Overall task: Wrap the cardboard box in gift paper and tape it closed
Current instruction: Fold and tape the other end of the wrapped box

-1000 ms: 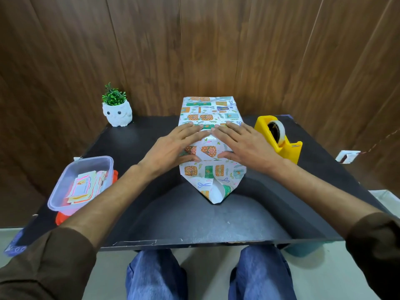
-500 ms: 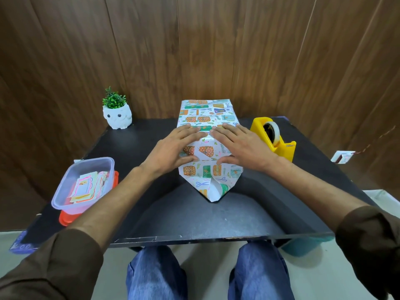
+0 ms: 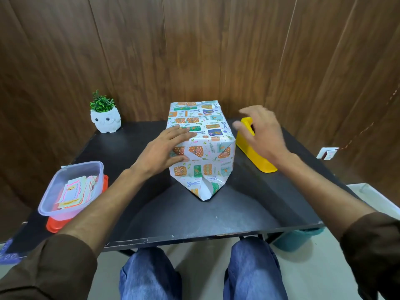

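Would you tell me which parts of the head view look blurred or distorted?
Head view: the right hand is motion-blurred over the yellow tape dispenser; the left hand and wrapped box are sharp; the wide-angle lens bows the wall panels.

On the one table (image 3: 194,213) there are one wrapped box (image 3: 201,146), one yellow tape dispenser (image 3: 253,156), one plant pot (image 3: 105,118) and one clear tub (image 3: 49,210), which stands on one red lid (image 3: 54,226). The tub holds a stack of cards (image 3: 74,192), too overlapped to count exactly. Two hands are visible, the left hand (image 3: 160,152) and the right hand (image 3: 262,135), and there are also one teal bin (image 3: 292,241) under the table and one white socket (image 3: 326,153) at the right.
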